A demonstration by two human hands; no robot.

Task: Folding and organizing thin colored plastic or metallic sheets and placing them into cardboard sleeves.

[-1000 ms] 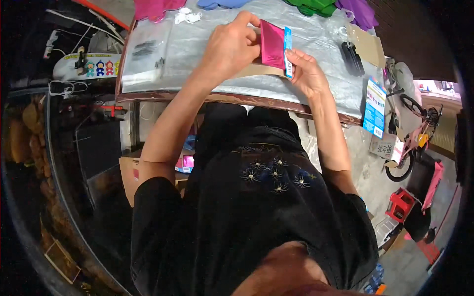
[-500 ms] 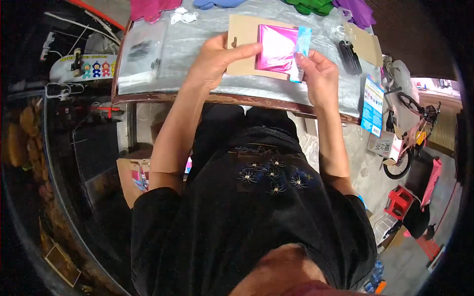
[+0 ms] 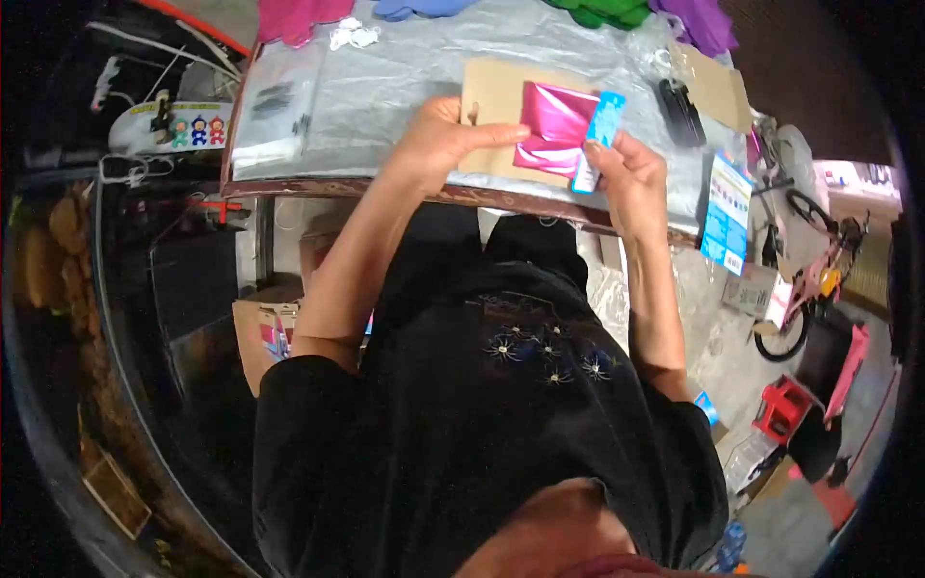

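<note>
Head view: you're holding the pink packet (image 3: 559, 114) over the near worktop (image 3: 405, 67), tan card (image 3: 494, 89) behind it. Left hand's (image 3: 438, 144) fingers are clamping the card, thumb touching the packet's left edge; right hand's (image 3: 631, 171) are pinching the blue strip (image 3: 605, 120), running kinda near-to-far.

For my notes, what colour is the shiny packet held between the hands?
The shiny packet is bright pink; the head view shows it best.

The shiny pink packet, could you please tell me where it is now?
In the head view, the pink packet is above centre, slightly right, between the left hand and right hand, over the brown card, left of the blue strip.
</note>
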